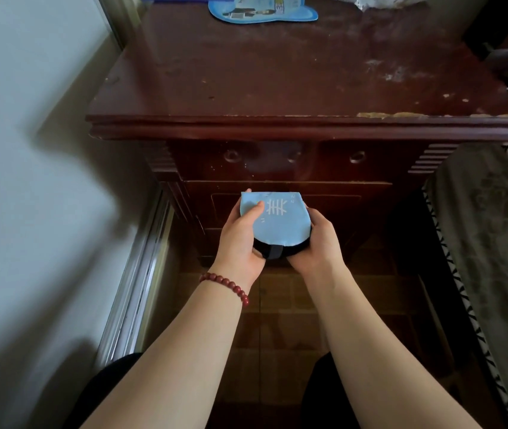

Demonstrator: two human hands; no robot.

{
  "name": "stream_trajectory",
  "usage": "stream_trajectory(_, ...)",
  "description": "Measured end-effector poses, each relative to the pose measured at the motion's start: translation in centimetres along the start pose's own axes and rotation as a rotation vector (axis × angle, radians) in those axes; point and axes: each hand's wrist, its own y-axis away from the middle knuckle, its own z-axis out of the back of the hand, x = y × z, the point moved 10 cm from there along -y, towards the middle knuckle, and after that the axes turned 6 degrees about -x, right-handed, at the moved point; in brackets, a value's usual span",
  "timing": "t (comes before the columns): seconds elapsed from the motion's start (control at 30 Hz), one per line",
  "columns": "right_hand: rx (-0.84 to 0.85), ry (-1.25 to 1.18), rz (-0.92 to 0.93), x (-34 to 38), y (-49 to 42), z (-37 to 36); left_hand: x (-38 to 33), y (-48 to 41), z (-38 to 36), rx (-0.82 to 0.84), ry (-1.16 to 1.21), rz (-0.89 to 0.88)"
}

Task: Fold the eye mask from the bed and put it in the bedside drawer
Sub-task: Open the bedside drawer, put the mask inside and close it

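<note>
You hold the folded eye mask (pixel 280 226) in both hands, in the air in front of the bedside cabinet (pixel 293 72), below its top drawer (pixel 323 161) and above the tiled floor (pixel 277 308). The mask's light blue face is up, with a white stitched pattern near its far edge. Its black underside shows along the near edge, where a black strap (pixel 275 252) wraps over the fold.

Your left hand (pixel 240 239) grips the left side of the mask: the thumb lies flat on the blue face, the fingers are curled underneath, and one fingertip shows at the far left corner. Your right hand (pixel 317 243) cups the right side from below, fingers curled round the black edge. A string of red beads (pixel 224 281) sits on your left wrist.

The drawer front is flush with the cabinet, closed, with round knobs towards either end; the middle of it is blurred.

On the cabinet's top, a blue printed card (pixel 262 9) lies at the far edge, and something pale and crumpled (pixel 379 1) sits near the far right corner. The bed (pixel 494 227), under a dark patterned cover, is just beside the cabinet on the right. A pale wall (pixel 29 150) is on the left.
</note>
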Motion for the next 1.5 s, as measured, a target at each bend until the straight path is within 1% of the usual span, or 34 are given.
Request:
stream_trajectory(0.23, -0.029, 0.080, -0.006, 0.1, -1.8, 0.3, 0.9, -1.5, 0.4, -0.009, -0.013, 0.021)
stream_trajectory(0.5, 0.026, 0.063, 0.003, 0.4, -1.9, -0.6, 0.1, -1.8, 0.3, -0.050, -0.077, -0.056)
stream_trajectory(0.6, 0.036, 0.088, -0.007, 0.6, -1.8, -0.9, 0.1, -1.7, 0.5, -0.075, -0.080, -0.037)
stream_trajectory(0.77, 0.004, 0.108, -0.046, 0.0, -1.7, -1.2, 0.3, -1.6, 0.9, -0.108, -0.062, 0.009)
stream_trajectory(0.97, 0.016, 0.071, -0.044, -0.1, -1.8, -1.4, -0.2, -1.6, 0.9, -0.098, -0.064, 0.002)
stream_trajectory(1.13, 0.029, 0.089, -0.054, -0.5, -1.4, -1.7, -0.3, -1.4, 1.1, -0.071, -0.050, -0.012)
stream_trajectory(1.27, 0.019, 0.090, -0.071, -1.0, -0.8, -1.3, -0.4, -0.8, 1.3, -0.062, -0.077, -0.027)
stream_trajectory(1.5, -0.068, 0.052, -0.134, -2.1, 2.2, 0.1, -0.2, 1.6, 2.3, -0.064, -0.145, -0.027)
